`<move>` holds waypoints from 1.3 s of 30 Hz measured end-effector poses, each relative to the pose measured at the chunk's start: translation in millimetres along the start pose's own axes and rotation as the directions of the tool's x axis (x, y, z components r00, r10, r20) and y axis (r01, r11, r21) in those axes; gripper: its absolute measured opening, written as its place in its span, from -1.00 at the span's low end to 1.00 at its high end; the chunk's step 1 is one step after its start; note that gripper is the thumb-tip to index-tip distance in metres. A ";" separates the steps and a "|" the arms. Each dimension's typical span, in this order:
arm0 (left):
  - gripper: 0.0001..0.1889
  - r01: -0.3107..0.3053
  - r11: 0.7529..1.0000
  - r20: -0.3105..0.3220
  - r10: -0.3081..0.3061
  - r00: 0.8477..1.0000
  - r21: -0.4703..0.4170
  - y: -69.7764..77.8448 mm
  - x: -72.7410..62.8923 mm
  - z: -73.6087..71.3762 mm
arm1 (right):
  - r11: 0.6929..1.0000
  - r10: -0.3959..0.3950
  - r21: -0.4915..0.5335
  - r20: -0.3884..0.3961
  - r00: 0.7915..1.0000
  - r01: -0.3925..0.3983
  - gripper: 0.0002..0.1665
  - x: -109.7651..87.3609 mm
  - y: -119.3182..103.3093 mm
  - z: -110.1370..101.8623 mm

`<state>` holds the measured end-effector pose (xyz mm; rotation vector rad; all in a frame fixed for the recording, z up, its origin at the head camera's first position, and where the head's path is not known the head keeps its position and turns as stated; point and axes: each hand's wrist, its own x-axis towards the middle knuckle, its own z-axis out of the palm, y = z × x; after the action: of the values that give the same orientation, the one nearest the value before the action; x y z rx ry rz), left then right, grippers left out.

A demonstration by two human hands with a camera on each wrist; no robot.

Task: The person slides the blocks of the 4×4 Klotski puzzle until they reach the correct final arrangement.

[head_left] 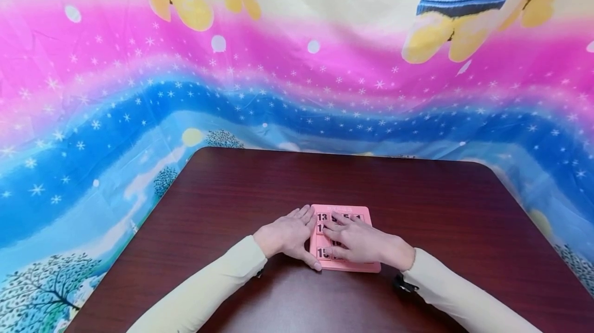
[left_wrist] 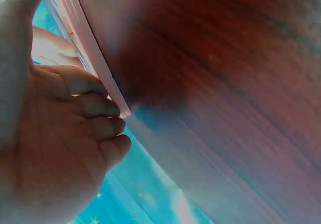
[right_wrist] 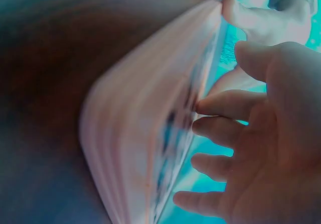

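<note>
A pink sliding number puzzle (head_left: 345, 266) lies flat on the dark table, with black numbers such as 13 and 15 on its tiles. My left hand (head_left: 289, 234) lies along the puzzle's left side, fingers nearly straight and thumb at the near left corner. Over the tiles my right hand (head_left: 359, 240) is spread, hiding many numbers; its fingertips are at the tile face. In the left wrist view, the fingertips of the left hand (left_wrist: 60, 133) meet the puzzle's edge (left_wrist: 95, 53). The right wrist view shows the right hand (right_wrist: 261, 143) with fingers extended toward the tiles.
The reddish-brown table (head_left: 260, 178) has rounded far corners and extends around the puzzle on all sides. Behind it hangs a colourful cloth (head_left: 287, 75) with snowflakes and cartoon figures. A dark band (head_left: 405, 283) sits at the right wrist.
</note>
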<state>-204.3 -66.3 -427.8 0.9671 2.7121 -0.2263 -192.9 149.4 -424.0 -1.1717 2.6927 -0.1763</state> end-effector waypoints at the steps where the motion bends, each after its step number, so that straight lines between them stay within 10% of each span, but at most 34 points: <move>1: 0.35 0.002 1.000 0.001 -0.002 1.000 -0.001 0.1 0.0 -0.1 | 1.000 -0.002 0.002 0.002 1.000 0.002 -0.30 0.2 -0.1 0.7; 39: 0.36 0.014 1.000 0.010 -0.014 1.000 -0.008 0.9 0.6 -0.4 | 0.999 -0.037 -0.010 -0.027 0.999 0.037 -0.32 -9.0 -6.3 -2.3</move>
<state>-204.2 -65.2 -427.7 0.9426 2.7093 -0.2217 -183.0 151.8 -419.3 -1.2309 2.6996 -0.1860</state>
